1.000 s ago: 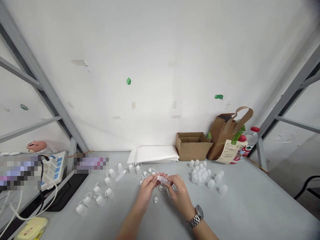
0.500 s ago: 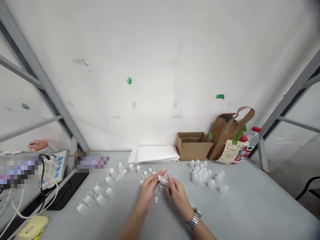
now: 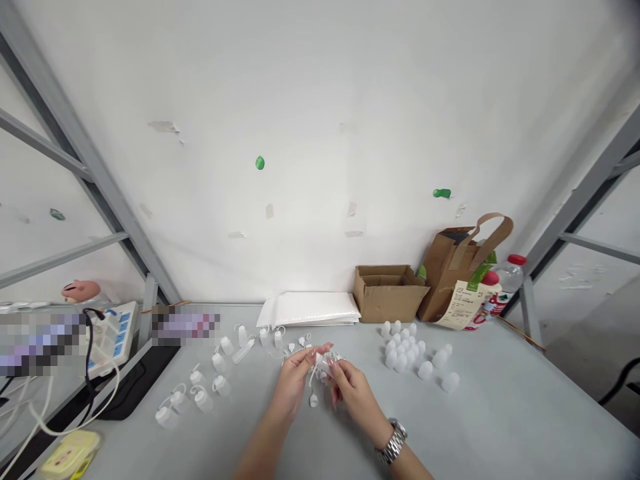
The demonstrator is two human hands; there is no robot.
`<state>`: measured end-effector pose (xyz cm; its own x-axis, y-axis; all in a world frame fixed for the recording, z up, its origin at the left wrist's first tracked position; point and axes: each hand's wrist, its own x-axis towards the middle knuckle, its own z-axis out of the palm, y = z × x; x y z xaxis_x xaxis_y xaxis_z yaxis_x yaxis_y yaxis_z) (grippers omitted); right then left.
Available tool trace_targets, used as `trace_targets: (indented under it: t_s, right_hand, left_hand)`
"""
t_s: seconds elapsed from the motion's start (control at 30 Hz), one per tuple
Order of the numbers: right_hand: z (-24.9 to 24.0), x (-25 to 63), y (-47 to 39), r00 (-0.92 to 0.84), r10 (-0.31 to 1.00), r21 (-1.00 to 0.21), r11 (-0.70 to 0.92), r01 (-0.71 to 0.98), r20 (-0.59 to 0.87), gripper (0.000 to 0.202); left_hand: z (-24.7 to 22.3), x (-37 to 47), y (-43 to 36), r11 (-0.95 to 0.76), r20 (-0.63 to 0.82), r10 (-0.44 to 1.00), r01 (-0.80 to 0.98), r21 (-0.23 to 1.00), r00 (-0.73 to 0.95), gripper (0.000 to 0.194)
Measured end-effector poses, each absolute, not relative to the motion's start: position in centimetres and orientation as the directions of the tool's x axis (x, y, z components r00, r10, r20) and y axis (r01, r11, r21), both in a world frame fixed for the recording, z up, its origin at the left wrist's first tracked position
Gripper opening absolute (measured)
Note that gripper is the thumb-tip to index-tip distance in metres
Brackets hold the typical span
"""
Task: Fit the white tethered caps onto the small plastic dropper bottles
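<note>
Between my two hands is a small translucent squeeze bottle (image 3: 323, 366) with a white cap, partly hidden by the fingers. My left hand (image 3: 295, 375) pinches its cap end. My right hand (image 3: 354, 387) grips the bottle's body from the other side, thumb on top. Just below the bottle, a loose white cap (image 3: 313, 401) with a strap lies on the table. More strapped white caps (image 3: 292, 347) lie behind my left hand, some of them covered by the fingers. To the left stand several capped bottles (image 3: 202, 400). A cluster of uncapped bottles (image 3: 401, 361) is grouped on the right.
Along the wall are white mailing envelopes (image 3: 310, 308), an open cardboard box (image 3: 393, 305), a brown paper bag (image 3: 440, 287) and a red-capped bottle (image 3: 510, 275). A power strip (image 3: 125, 327) with cables and a yellow case (image 3: 65, 455) lie at the left.
The held bottle sits at a slightly different angle between my hands, and a strap now hangs down beneath it. My right hand has shifted slightly right and down.
</note>
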<state>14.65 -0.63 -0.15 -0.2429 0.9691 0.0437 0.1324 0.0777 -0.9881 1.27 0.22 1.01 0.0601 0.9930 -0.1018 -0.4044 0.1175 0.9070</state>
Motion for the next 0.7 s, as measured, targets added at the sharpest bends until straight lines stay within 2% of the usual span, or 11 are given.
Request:
trace_targets:
  t_s: [0.2, 0.27, 0.47, 0.7]
  right_hand:
    - [-0.06, 14.63, -0.85, -0.143, 0.969, -0.95, 0.227, 0.216, 0.199, 0.028]
    - [-0.08, 14.7, -0.81, -0.161, 0.97, -0.958, 0.212, 0.194, 0.182, 0.027]
    - [-0.35, 14.72, -0.35, -0.293, 0.954, -0.998, 0.064, 0.018, 0.056, 0.047]
    - [0.37, 14.75, -0.66, -0.171, 0.971, -0.971, 0.192, 0.14, 0.167, 0.029]
  left_hand:
    - [0.69, 1.38, 0.33, 0.104, -0.12, 0.993, -0.452, 0.886, -0.007, 0.031]
    - [0.56, 1.34, 0.43, 0.083, -0.091, 0.996, -0.455, 0.887, 0.006, 0.028]
    - [0.69, 1.54, 0.44, 0.01, -0.004, 1.0, -0.43, 0.903, 0.015, 0.025]
    - [0.46, 1.76, 0.31, -0.009, -0.009, 0.999, -0.406, 0.914, -0.044, 0.027]
